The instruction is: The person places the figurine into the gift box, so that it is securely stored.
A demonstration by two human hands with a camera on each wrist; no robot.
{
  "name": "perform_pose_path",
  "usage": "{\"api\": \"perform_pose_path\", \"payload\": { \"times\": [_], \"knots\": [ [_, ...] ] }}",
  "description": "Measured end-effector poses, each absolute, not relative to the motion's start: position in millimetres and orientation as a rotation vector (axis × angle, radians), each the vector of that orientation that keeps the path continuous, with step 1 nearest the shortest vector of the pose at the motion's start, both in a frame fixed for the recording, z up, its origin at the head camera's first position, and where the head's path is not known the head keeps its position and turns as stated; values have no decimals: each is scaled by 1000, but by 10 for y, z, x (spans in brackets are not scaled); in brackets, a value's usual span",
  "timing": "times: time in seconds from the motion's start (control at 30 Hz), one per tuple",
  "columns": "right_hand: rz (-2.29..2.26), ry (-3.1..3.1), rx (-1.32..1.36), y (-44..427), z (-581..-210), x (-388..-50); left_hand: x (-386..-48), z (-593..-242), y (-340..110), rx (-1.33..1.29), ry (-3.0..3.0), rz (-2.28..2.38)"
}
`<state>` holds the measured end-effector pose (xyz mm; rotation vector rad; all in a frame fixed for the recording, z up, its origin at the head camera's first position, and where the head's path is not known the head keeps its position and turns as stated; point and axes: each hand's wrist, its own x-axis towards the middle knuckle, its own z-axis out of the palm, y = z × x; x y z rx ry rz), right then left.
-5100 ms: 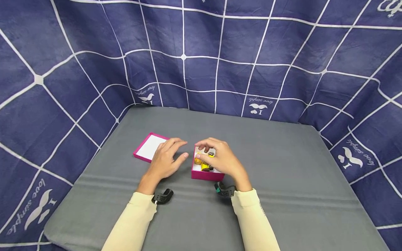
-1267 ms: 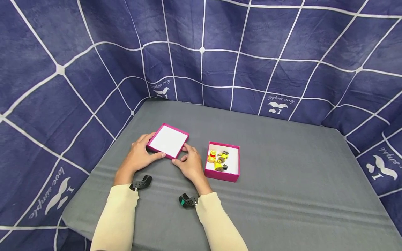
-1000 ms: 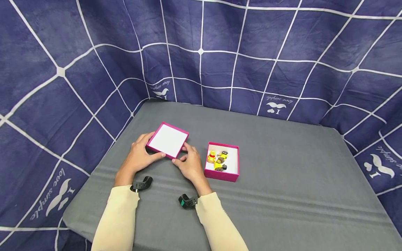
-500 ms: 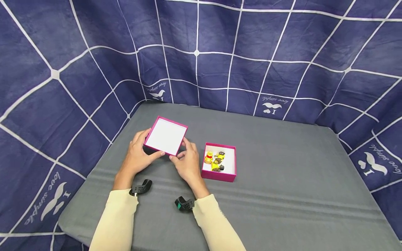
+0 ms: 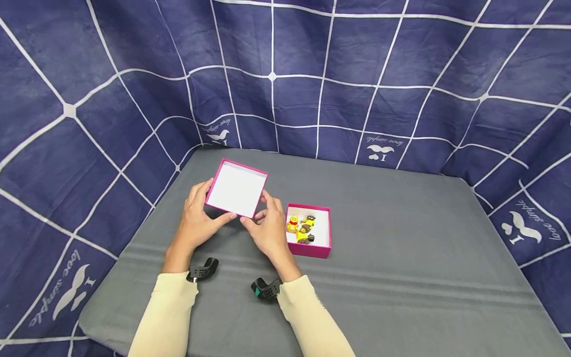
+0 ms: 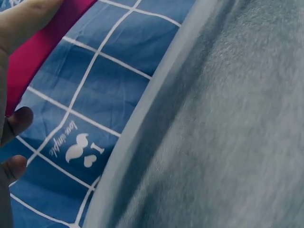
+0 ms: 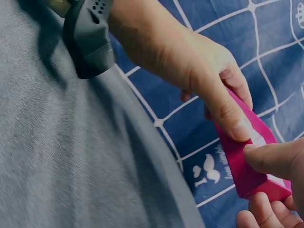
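Both hands hold a square box lid [image 5: 237, 189], pink with a white inside, tilted up off the table, its inner side facing the head camera. My left hand [image 5: 195, 220] grips its left side, the thumb along the near edge. My right hand [image 5: 268, 225] pinches its near right corner; in the right wrist view the right thumb [image 7: 270, 156] lies on the pink edge. A pink box [image 5: 312, 250] stands open on the table, right of my right hand. Inside lie a yellow bear figure in red [image 5: 292, 224] and yellow-and-brown toy figures [image 5: 305, 235], close together along its left side.
A grey cloth-covered table [image 5: 401, 258] lies under everything. Dark blue curtain with white grid lines [image 5: 339, 94] closes off the back and both sides. Black wrist straps [image 5: 202, 270] sit on both wrists.
My right hand has left the box and joined my left at the lid. Over the last second, both hands have raised the lid off the table and tilted it up. The toys stay in the box.
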<state>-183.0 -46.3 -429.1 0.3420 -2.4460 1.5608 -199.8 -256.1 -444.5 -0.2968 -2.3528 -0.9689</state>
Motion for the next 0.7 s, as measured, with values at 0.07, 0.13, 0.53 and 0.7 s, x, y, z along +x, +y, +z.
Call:
{"api": "perform_pose_path", "payload": {
  "times": [0.07,0.13,0.53,0.7],
  "knots": [
    [1538,-2442,349,-433,-4253,-1832,-2005,-4413,-2529,-313,-2332,-961],
    [1516,-2442,352,-400,-4218,-1833,-2011,-4384,-2495,-326,-2313,-952],
    [1492,-2390,320,-152,-4032,-1827,-2131,-4214,-2192,-425,-2204,-956],
    [1493,-2369,300,-34,-3989,-1824,-2212,-4125,-2060,-477,-2207,-961]
  ]
}}
